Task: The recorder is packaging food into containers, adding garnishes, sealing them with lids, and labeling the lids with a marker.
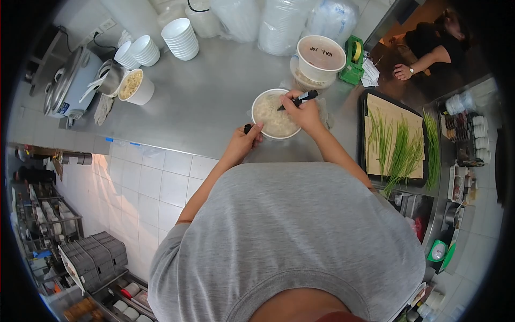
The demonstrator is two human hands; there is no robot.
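Observation:
A round white tub (273, 114) with a clear lid stands on the steel counter in front of me, pale food showing through. My right hand (302, 111) grips a black marker pen (303, 98), its tip close to the lid; whether it touches, I cannot tell. At the tub's near left rim, my left hand (244, 141) pinches a small black pen cap (247, 129), with the thumb resting against the rim. Behind the tub, a lidded white tub (321, 58) bearing handwriting is stacked on another lidded container (307, 82).
Right of me, a black tray (363, 133) holds green stalks (402, 141) on brown paper. A green tape dispenser (352, 64) sits behind it. Leftward are an open food tub (136, 87), stacked white bowls (181, 39) and a rice cooker (74, 82). A person (430, 48) is beyond the counter.

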